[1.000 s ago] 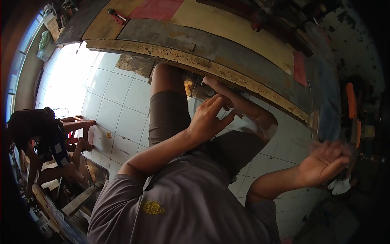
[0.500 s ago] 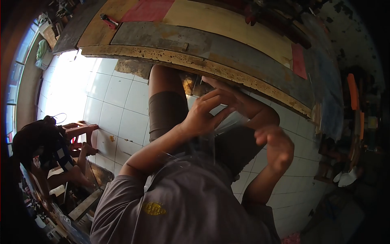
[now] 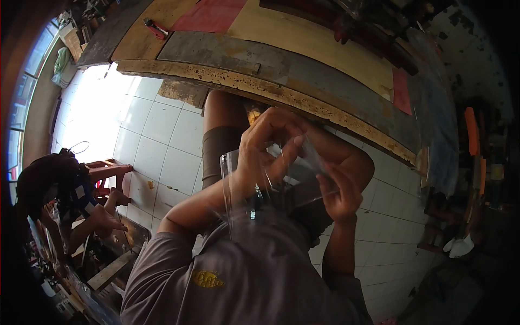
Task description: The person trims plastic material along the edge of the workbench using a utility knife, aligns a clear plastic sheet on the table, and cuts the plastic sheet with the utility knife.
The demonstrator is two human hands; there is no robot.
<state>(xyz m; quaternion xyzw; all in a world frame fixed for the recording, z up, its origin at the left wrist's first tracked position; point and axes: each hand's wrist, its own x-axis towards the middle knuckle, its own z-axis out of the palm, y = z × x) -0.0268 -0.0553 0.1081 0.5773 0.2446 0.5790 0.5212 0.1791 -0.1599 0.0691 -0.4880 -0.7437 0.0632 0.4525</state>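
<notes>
A clear plastic sheet, see-through and bent, hangs over my lap between both hands. My left hand pinches its upper part between thumb and fingers, just below the table's front edge. On the right side, my right hand has its thumb and fingers closed on the sheet's right edge. Glare on the plastic makes its full outline hard to see.
The worn wooden table bears red and yellow sheets and a red-handled tool. Another person sits at the left by a red stool. Orange strips stand at the right.
My right hand has come in from the far right to the plastic sheet and closed on its edge. My left hand has shifted slightly, and the sheet is spread more visibly between both hands.
</notes>
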